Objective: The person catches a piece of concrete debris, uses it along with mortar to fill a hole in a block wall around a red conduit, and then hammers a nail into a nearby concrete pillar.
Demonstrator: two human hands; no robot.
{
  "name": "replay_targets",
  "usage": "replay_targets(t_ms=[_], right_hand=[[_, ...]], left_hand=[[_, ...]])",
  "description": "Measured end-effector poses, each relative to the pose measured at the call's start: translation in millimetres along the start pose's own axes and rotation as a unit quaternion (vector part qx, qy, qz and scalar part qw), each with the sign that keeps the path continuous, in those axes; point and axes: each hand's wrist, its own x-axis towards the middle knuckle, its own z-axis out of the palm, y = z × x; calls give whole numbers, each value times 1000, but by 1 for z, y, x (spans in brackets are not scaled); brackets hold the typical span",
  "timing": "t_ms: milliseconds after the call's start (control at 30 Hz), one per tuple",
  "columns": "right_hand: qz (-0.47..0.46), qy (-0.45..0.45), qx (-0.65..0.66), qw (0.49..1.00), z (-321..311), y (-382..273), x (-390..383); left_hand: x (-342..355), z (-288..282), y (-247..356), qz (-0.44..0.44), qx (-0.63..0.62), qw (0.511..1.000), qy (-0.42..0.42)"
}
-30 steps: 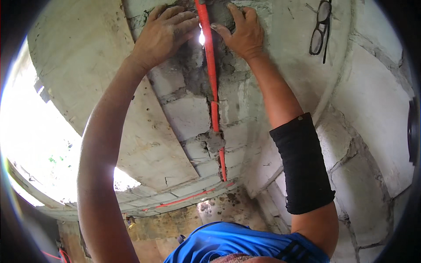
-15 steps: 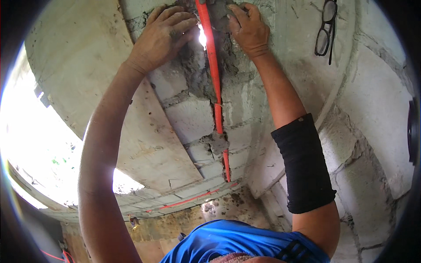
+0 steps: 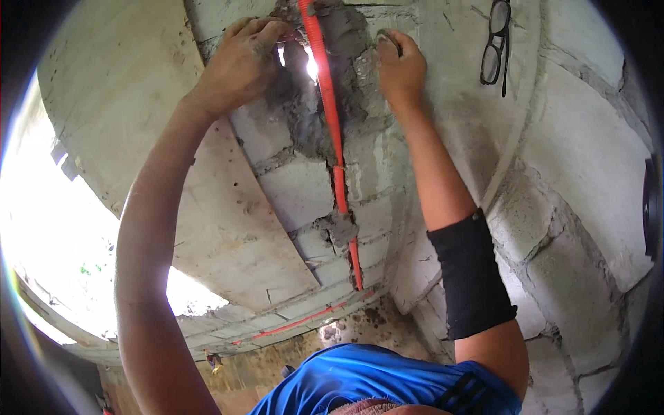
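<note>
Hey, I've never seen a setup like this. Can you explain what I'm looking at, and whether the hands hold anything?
There's no machine: a person works bare-handed, seen by a wide fisheye camera on their head, so straight edges bend. In front are pale blocks, with a red pipe running past wet-looking grey mortar. Glasses lie to the right. The left hand is left of the pipe; the right hand is right of it. I can't tell whether either holds anything.

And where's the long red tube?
In the head view, the long red tube runs down the block wall from the top edge, near the middle, between the left hand and the right hand.
</note>
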Motion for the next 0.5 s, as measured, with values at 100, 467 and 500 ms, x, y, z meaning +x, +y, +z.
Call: replay_targets(t_ms=[100,467,500], right_hand=[[303,-38,194,932,-21,-55,-31],[425,-24,332,842,-62,-33,-144],[349,-51,319,880,-63,-36,-146]], left_hand=[[-2,-8,-7,20,23,999,-42],[-3,-9,14,68,147,983,-90],[-3,-8,14,69,144,983,-91]])
